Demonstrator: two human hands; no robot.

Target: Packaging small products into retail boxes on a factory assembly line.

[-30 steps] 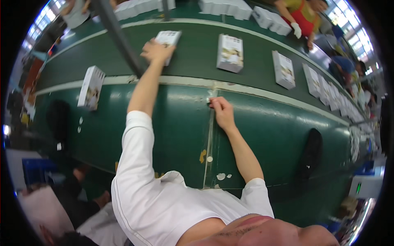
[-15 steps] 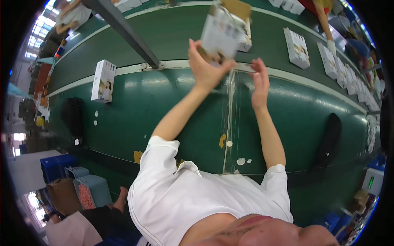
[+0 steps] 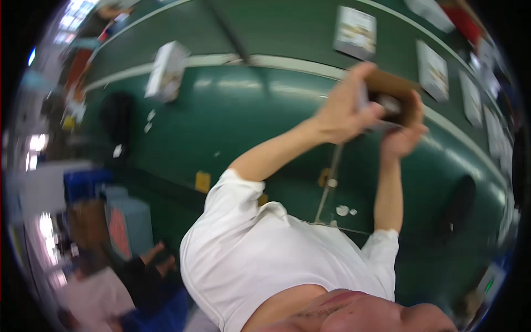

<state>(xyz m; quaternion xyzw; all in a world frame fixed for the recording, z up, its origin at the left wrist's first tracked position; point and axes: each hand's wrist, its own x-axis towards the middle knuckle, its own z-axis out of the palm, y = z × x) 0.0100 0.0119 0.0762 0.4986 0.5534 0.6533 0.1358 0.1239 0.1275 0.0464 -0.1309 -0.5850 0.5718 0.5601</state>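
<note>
An open-ended cardboard box (image 3: 395,83), brown inside and pale outside, is held up between my two hands above the far edge of the green table. My left hand (image 3: 345,108) grips its left side, with the thumb at the near rim. On the other side my right hand (image 3: 404,133) wraps round the right wall from below, fingers pointing up. Something pale shows inside the box, too blurred to name. Beyond it, a printed white box (image 3: 355,33) lies on the green conveyor belt (image 3: 298,33).
Another white box (image 3: 167,72) rests across the table's far rim at left. More white boxes (image 3: 432,69) line the belt at right. A grey post (image 3: 227,30) rises at the far edge. Dark objects (image 3: 117,124) lie at both table ends; a person (image 3: 99,299) sits lower left.
The box has come down and to the right, tilting its open end toward me. My right hand, free before, now holds it too. The whole view has shifted and blurred.
</note>
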